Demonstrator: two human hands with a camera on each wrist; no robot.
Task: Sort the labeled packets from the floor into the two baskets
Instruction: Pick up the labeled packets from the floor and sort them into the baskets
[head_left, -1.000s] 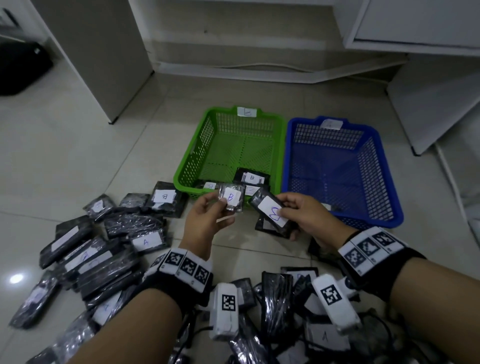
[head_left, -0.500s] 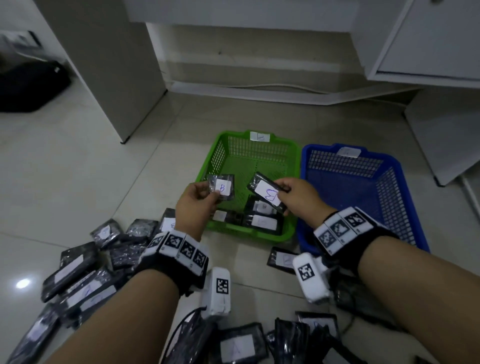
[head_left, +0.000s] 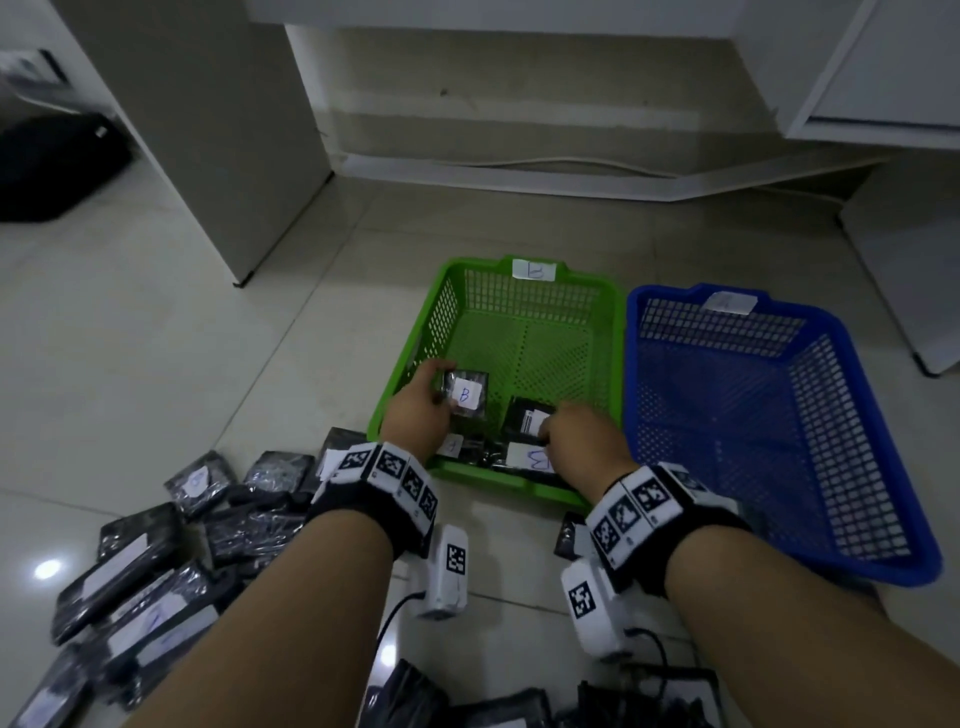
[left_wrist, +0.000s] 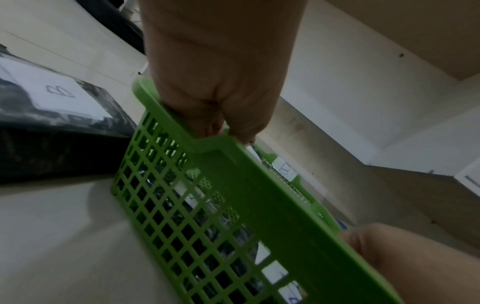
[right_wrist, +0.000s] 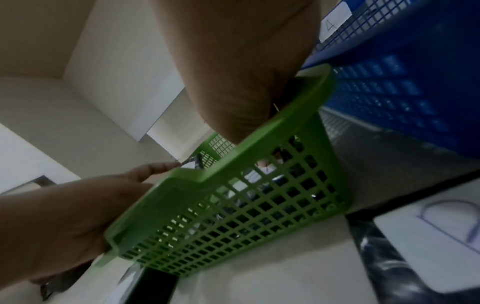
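Observation:
The green basket (head_left: 524, 291) carries a B tag, and the blue basket (head_left: 779, 415) beside it on the right carries an A tag. My left hand (head_left: 441, 387) pinches a small black packet labeled B (head_left: 465, 395) over the green basket's near left part. My right hand (head_left: 550, 428) reaches down into the near end of the same basket, among several packets lying there. A packet with a large B (head_left: 535, 460) lies right under it. The fingertips are hidden, also behind the green rim (right_wrist: 233, 164) in the right wrist view.
Several black labeled packets (head_left: 156, 561) lie heaped on the floor at the left, with more at the near edge (head_left: 467, 706). A grey cabinet panel (head_left: 223, 130) stands at the back left. White cabinets (head_left: 883, 67) stand at the right, a black bag (head_left: 57, 166) at the far left.
Both hands moved forward and down from above the floor into the green basket. The right hand's B packet went from held up in the air to low at the basket's bottom.

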